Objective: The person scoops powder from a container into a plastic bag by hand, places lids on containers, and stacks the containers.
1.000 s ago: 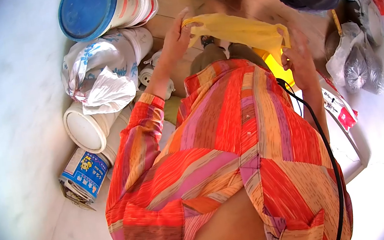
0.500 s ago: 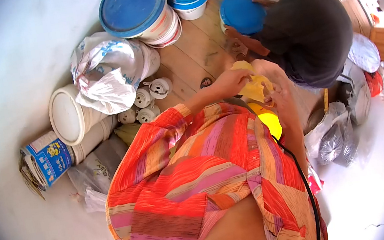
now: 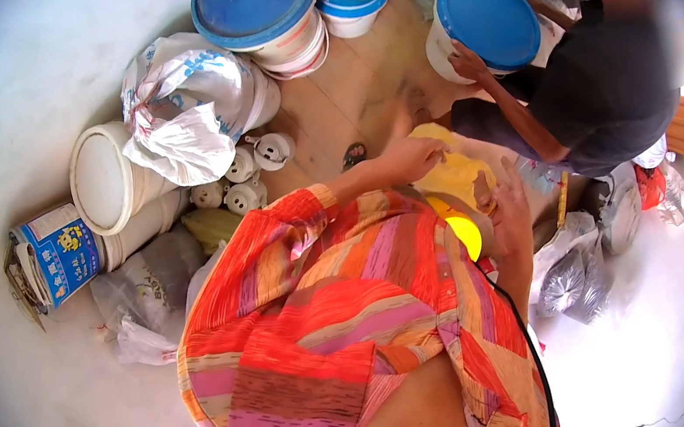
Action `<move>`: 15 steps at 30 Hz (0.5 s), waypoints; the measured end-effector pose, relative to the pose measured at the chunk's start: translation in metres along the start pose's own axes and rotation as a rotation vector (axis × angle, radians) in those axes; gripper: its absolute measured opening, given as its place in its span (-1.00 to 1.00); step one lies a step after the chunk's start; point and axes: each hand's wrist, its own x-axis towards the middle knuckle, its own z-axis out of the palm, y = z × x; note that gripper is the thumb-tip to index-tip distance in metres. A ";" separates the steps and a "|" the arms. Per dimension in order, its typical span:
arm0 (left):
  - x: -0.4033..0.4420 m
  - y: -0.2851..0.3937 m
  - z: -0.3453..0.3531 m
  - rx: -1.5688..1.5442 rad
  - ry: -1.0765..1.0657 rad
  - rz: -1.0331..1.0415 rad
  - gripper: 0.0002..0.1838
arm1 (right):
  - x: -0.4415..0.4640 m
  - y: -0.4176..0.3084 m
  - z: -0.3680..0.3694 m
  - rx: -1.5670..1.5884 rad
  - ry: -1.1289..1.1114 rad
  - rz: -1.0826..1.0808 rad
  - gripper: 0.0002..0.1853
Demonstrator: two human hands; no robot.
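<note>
A crumpled yellow plastic bag [image 3: 453, 176] hangs in front of my body, spread between my two hands. My left hand [image 3: 415, 157] pinches its upper left part with the fingers closed. On the right side, my right hand [image 3: 506, 199] grips the bag's edge near the thumb, with other fingers raised. Below the bag, a bright yellow round object [image 3: 462, 235] shows beside my striped shirt; the shirt hides part of it.
Lidded buckets [image 3: 255, 1], a white bag [image 3: 185, 113], small white pots [image 3: 272, 150] and a blue tin [image 3: 61, 255] line the left wall. At right a person [image 3: 606, 86] holds a blue-lidded bucket [image 3: 488, 22]. Grey bags [image 3: 569, 281] lie below.
The view has shifted upward and right. My hands have come closer together, and the bag has gone from stretched wide to bunched. The other person's blue-lidded bucket now shows more fully.
</note>
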 end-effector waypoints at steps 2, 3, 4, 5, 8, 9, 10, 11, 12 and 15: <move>-0.001 -0.002 0.001 0.041 -0.022 0.009 -0.74 | 0.000 0.004 -0.004 0.027 -0.006 -0.033 -0.37; -0.001 0.003 -0.003 0.066 -0.049 -0.023 -0.74 | -0.001 0.008 -0.007 0.055 -0.021 -0.031 -0.38; -0.002 0.009 -0.008 0.081 -0.028 -0.002 -0.74 | -0.004 0.005 -0.005 0.073 -0.008 -0.031 -0.38; -0.005 0.017 -0.012 0.061 -0.050 -0.045 -0.74 | -0.005 0.006 -0.008 0.072 -0.025 -0.040 -0.38; -0.005 0.017 -0.011 0.016 -0.083 -0.068 -0.72 | -0.009 -0.002 -0.003 0.093 -0.036 -0.059 -0.39; -0.006 0.018 -0.011 -0.011 -0.111 -0.054 -0.70 | -0.011 -0.005 0.001 0.126 -0.019 -0.057 -0.39; -0.007 0.020 -0.011 -0.010 -0.102 -0.052 -0.70 | -0.012 -0.007 0.002 0.121 -0.025 -0.061 -0.39; -0.008 0.022 -0.011 -0.059 -0.094 0.017 -0.65 | -0.013 -0.008 0.003 0.119 -0.011 -0.071 -0.39; -0.008 0.027 -0.012 -0.109 -0.085 0.086 -0.58 | -0.014 -0.010 0.004 0.117 0.004 -0.082 -0.40; -0.012 0.058 -0.024 -0.175 -0.111 0.149 -0.40 | -0.019 -0.023 0.013 0.050 0.018 -0.076 -0.40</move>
